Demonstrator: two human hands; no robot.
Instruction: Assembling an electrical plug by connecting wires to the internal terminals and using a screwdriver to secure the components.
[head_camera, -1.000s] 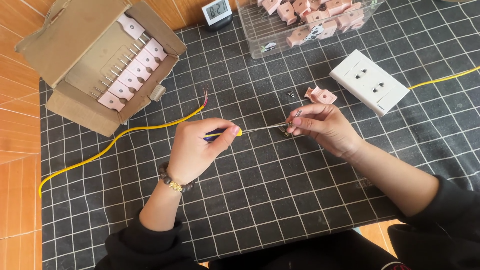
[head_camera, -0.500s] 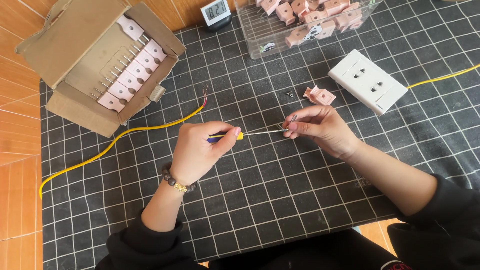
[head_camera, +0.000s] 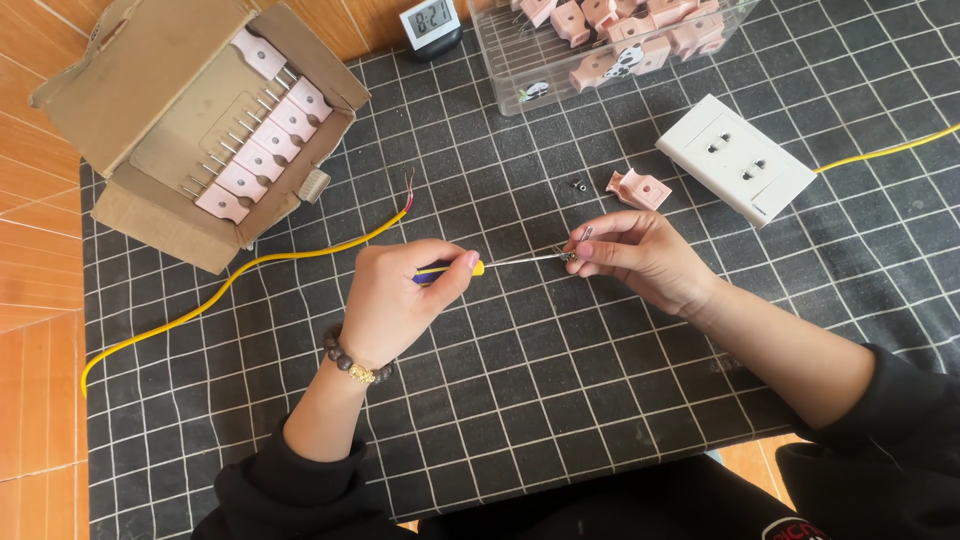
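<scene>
Screwdriver (head_camera: 500, 263) lies horizontal over the mat (head_camera: 560, 400), shaft pointing right; left hand (head_camera: 400, 300) closed round its handle, tip meeting a small metal part (head_camera: 578, 250) pinched in right hand (head_camera: 640, 262) fingertips. Pink plug shell (head_camera: 638, 189) just beyond.

My black mat (head_camera: 560, 400) carries a white grid. The wire (head_camera: 250, 270) is yellow, the socket (head_camera: 735, 160) white, the plug shell (head_camera: 638, 188) pink, the box (head_camera: 150, 90) brown, my screwdriver (head_camera: 450, 269) blue and yellow.
</scene>
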